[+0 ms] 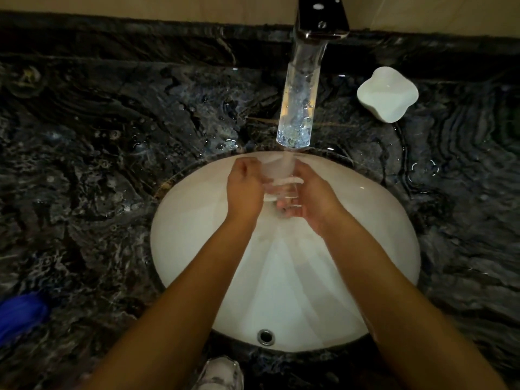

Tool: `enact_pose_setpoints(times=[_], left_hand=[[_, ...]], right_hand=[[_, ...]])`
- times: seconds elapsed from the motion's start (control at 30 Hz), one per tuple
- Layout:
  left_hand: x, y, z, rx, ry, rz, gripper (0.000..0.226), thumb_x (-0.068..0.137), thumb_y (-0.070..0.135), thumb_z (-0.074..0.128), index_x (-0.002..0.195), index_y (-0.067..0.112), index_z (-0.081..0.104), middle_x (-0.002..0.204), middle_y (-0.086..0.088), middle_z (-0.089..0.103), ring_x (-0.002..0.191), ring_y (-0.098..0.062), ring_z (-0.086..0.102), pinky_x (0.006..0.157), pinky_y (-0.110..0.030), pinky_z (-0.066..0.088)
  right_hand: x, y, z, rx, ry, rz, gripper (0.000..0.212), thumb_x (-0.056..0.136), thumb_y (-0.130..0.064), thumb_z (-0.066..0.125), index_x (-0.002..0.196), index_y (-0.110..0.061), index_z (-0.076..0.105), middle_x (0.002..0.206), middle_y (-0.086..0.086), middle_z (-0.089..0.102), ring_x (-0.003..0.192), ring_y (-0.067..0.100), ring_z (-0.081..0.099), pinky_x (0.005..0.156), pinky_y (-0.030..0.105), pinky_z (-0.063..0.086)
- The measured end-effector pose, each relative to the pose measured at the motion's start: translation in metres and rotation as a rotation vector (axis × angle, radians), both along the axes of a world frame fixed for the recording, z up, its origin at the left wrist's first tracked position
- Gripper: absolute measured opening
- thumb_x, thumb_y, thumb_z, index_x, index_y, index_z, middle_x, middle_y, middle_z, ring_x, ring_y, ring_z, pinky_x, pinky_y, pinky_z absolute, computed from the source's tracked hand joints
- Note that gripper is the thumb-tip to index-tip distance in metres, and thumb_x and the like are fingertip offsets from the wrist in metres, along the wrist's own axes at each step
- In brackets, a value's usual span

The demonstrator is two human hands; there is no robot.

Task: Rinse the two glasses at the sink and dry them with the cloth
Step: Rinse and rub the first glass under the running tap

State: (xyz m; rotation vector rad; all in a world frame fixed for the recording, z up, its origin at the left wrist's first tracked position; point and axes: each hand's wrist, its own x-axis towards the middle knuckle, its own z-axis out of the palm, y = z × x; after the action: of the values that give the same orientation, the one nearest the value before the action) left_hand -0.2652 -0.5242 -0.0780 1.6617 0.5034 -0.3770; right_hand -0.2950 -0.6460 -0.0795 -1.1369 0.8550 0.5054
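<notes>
One glass (281,187), clear, was held under the running stream from the tap (298,105), above the far side of the white sink (197,249). Left hand (246,192) curled against the glass's left side; right hand (306,201) wrapped round its right side, fingers showing through the wall. A second glass was not visible. Blue cloth (21,313), presumed the drying cloth, lay on the dark marble worktop (98,164), well left of the sink. White dish (387,94) stood right of the tap. Risk noted: wet glass and wet fingers could let it slip and strike the sink; water splashing off the glass could spread further over the already wet worktop.
</notes>
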Motion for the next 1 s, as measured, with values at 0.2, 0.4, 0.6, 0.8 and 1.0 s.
enact_pose_setpoints(times=[0.2,0.4,0.6,0.8,1.0], left_hand=[[0.001,0.020,0.001,0.022,0.090,-0.248,0.021,0.100,0.039,0.052,0.096,0.025,0.068,0.095,-0.004,0.075,0.087,-0.023,0.071,0.073,-0.038,0.055],[0.005,0.016,0.005,-0.250,0.319,-0.096,0.035,0.101,0.043,0.055,0.122,0.018,0.067,0.122,-0.018,0.070,0.104,-0.044,0.071,0.065,-0.050,0.064],[-0.001,0.011,0.000,-0.159,0.350,-0.031,0.035,0.103,0.043,0.051,0.122,0.019,0.067,0.114,-0.012,0.072,0.093,-0.032,0.072,0.049,-0.029,0.057],[-0.010,0.005,-0.002,-0.145,0.276,-0.126,0.031,0.104,0.039,0.051,0.113,0.014,0.066,0.099,-0.008,0.076,0.070,-0.018,0.071,0.048,-0.027,0.054],[0.000,0.011,0.001,-0.065,0.219,-0.155,0.021,0.104,0.038,0.051,0.097,0.023,0.065,0.091,-0.004,0.072,0.075,-0.018,0.070,0.048,-0.026,0.054]], right_hand=[[-0.002,0.001,-0.005,-0.305,-0.117,0.229,0.018,0.100,-0.023,0.055,0.105,-0.011,0.067,0.082,0.027,0.074,0.043,0.023,0.052,0.038,0.025,0.036],[-0.012,0.007,0.015,-0.798,-0.361,0.128,0.028,0.089,-0.017,0.070,0.117,-0.020,0.064,0.105,-0.012,0.068,0.087,0.010,0.065,0.080,0.027,0.053],[-0.036,0.002,0.016,-0.568,-0.502,0.340,0.025,0.098,-0.016,0.062,0.122,-0.021,0.071,0.115,-0.009,0.075,0.108,0.006,0.067,0.089,0.013,0.048],[-0.008,0.008,0.011,-0.581,-0.353,0.501,0.032,0.077,-0.042,0.066,0.105,-0.029,0.073,0.101,-0.011,0.075,0.102,0.009,0.068,0.086,0.027,0.052],[-0.003,-0.005,0.013,-0.385,-0.349,0.651,0.021,0.093,-0.022,0.070,0.110,-0.032,0.077,0.104,-0.005,0.078,0.101,0.020,0.073,0.091,0.034,0.056]])
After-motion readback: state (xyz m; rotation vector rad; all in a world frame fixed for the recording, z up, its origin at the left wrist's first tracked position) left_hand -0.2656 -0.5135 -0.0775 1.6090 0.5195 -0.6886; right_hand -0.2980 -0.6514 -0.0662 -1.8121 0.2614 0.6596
